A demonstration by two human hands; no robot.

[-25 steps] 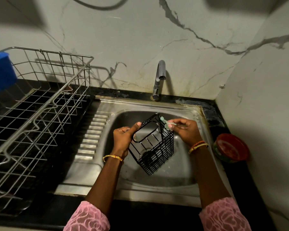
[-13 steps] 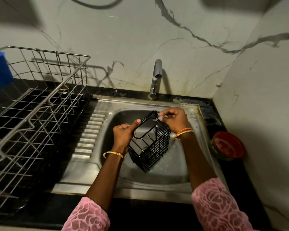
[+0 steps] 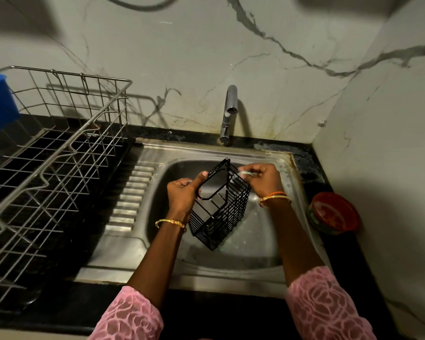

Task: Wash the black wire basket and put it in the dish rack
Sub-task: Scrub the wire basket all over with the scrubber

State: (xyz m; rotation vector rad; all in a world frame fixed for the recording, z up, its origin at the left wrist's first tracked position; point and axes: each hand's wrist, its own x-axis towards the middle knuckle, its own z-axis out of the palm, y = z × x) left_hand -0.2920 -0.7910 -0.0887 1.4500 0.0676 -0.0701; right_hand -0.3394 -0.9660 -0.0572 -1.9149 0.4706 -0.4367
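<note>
The black wire basket [image 3: 220, 204] is tilted above the sink [image 3: 268, 244] bowl, open mouth facing up and left (its bottom corner lowest). The steel dish rack [image 3: 59, 153] stands on the counter left of the sink.

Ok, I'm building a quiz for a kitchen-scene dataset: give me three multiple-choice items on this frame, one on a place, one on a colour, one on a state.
1. Where is the black wire basket?
A. in the dish rack
B. held over the sink
C. on the counter

2. What colour is the round container right of the sink?
A. red
B. white
C. yellow

3. What is the tap doing?
A. running hard
B. dripping on the rack
C. no water shows

Answers:
1 B: the left hand grips its rim above the basin while the right hand holds a pale scrubber against it, and the dish rack sits apart on the left.
2 A: its top is red.
3 C: no stream is visible below the spout.
</note>
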